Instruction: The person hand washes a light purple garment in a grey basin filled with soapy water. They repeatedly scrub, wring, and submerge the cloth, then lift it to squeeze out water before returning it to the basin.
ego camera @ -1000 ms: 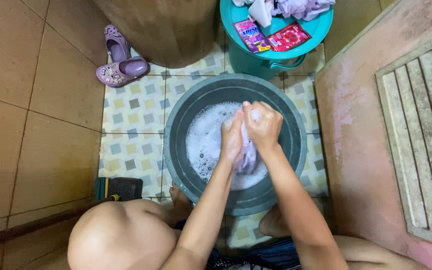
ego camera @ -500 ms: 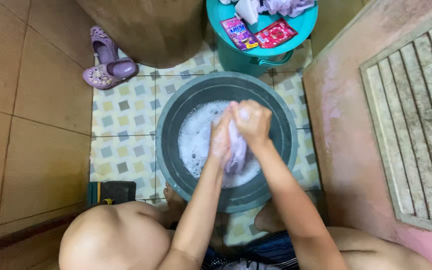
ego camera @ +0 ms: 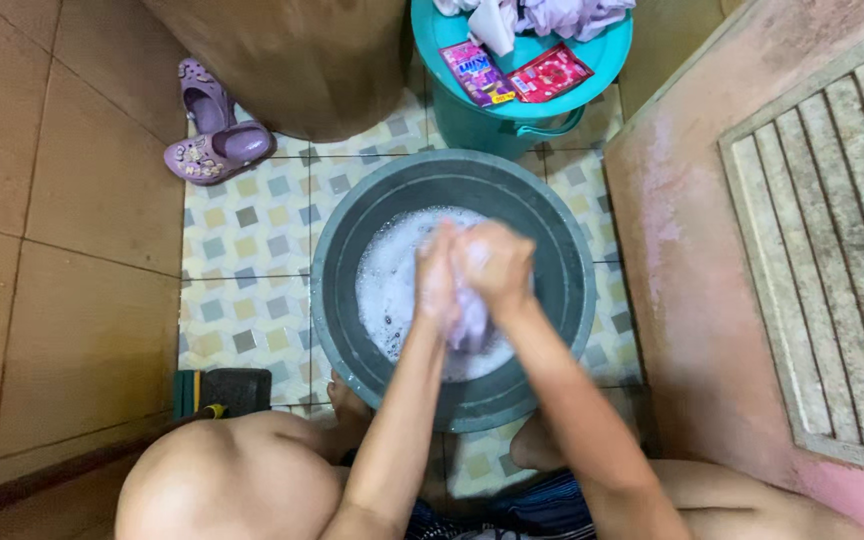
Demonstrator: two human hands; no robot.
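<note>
A pale lilac cloth (ego camera: 472,322) is gripped between the closed left hand (ego camera: 439,275) and right hand (ego camera: 495,265) above the grey basin (ego camera: 452,400), so suds drip back into it.

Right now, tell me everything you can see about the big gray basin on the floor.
The gray basin is round, wide and shallow, and looks like plastic. It sits upright on the patterned tile floor, in front of the teal bucket. It holds white soapy water over most of its bottom. The left hand and right hand are pressed together over its middle, gripping a pale lilac cloth that hangs down to the foam. The person's feet are at its near rim.
</note>
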